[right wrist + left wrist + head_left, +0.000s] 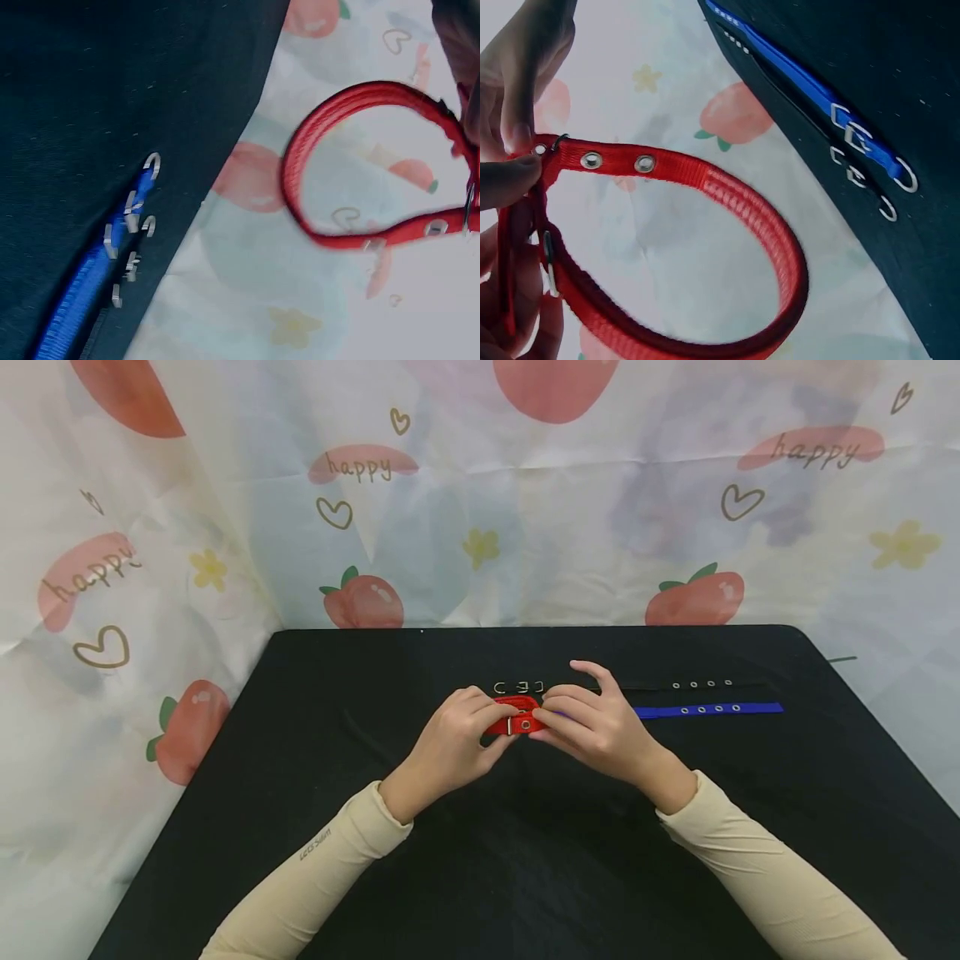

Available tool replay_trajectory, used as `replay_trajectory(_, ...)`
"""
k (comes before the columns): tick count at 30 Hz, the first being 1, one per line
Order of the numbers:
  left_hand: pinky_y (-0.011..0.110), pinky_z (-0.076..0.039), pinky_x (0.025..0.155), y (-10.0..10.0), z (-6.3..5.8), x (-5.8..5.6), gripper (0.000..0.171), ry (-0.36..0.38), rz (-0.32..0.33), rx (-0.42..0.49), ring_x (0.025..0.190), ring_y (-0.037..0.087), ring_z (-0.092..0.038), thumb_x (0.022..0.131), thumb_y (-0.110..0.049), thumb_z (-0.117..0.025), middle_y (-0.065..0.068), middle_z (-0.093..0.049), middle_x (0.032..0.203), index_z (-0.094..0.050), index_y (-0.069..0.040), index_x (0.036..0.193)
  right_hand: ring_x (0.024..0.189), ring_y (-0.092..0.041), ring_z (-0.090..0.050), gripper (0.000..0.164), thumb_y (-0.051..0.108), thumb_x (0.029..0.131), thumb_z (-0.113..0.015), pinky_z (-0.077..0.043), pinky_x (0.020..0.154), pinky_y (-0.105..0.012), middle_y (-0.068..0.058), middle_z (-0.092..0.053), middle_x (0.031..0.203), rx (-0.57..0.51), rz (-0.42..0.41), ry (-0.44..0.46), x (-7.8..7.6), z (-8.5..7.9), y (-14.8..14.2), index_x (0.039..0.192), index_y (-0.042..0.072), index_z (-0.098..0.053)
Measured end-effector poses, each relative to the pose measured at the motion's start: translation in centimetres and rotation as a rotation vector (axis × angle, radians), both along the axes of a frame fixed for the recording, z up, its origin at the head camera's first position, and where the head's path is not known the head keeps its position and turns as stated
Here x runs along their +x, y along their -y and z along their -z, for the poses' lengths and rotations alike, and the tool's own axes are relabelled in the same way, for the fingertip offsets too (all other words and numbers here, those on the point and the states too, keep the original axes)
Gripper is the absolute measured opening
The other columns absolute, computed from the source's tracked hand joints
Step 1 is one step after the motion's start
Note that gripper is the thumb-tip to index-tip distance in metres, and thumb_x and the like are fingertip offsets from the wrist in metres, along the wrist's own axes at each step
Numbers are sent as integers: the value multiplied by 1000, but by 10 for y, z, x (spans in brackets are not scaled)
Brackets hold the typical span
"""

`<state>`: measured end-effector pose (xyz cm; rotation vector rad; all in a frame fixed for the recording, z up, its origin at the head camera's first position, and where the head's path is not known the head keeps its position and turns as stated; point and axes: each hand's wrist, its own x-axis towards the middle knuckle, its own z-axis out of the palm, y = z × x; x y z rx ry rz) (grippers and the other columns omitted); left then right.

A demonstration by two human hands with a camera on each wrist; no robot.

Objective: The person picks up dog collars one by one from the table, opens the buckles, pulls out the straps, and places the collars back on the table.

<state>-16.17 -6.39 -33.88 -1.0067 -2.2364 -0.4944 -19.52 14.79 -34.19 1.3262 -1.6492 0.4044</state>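
Both hands hold a red collar (pixel 522 725) above the table. My left hand (pixel 459 737) pinches its buckle side with the thumb and fingers. My right hand (pixel 600 737) grips the strap close beside it, with the index finger raised. In the left wrist view the collar (pixel 754 206) bends into a wide loop, its eyeleted strap passing through a metal ring near the fingers. A silver buckle piece (pixel 550 262) shows below. The right wrist view shows the same red loop (pixel 298 157); the hand there is mostly cut off.
Behind the hands, a blue collar (pixel 708 710) and a thin black collar (pixel 637 686) lie stretched out side by side on the black table (pixel 480 877). Both have silver eyelets and buckles. A printed cloth backdrop (pixel 540 510) hangs behind and to the sides.
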Motion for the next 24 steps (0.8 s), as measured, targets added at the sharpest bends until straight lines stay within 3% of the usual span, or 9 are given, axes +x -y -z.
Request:
replay_trajectory(5, 27, -49, 78, 3, 3, -3, 25, -72, 12, -27, 74, 14, -56, 72, -18, -82, 0, -70, 79, -72, -8, 92, 71, -22, -64, 29, 27, 93, -59, -45, 92, -47, -7, -69, 74, -10, -3, -14, -2, 4, -6, 81, 4, -72)
replay_trajectory(10, 26, -49, 77, 2, 4, -8, 20, -202, 26, -92, 73, 15, -56, 74, -18, -79, 0, -68, 76, -69, -8, 89, 69, -22, -58, 28, 27, 94, -54, -47, 70, -41, -6, -64, 74, 97, 112, -98, -2, 4, -3, 81, 6, -66)
replay_trajectory(12, 26, -49, 77, 1, 4, -10, 18, -235, 37, -112, 74, 15, -57, 75, -16, -78, 0, -68, 76, -68, -8, 87, 65, -21, -54, 28, 27, 95, -53, -46, 63, -36, -5, -62, 71, 135, 119, -129, -3, 3, -1, 80, 6, -63)
replay_trajectory(18, 28, -50, 79, 4, 4, -13, 18, -256, 47, -145, 77, 17, -59, 75, -15, -76, 1, -67, 79, -67, -9, 89, 60, -15, -50, 30, 25, 97, -51, -44, 57, -26, -2, -60, 66, 222, 35, -145, -6, 0, -3, 78, 5, -62)
replay_trajectory(24, 28, -50, 79, 10, 7, -16, 18, -256, 62, -158, 79, 18, -59, 76, -15, -76, 2, -67, 81, -66, -8, 90, 59, -15, -51, 31, 23, 97, -51, -46, 54, -26, -4, -61, 66, 193, -31, -152, -9, 1, -8, 77, 3, -64)
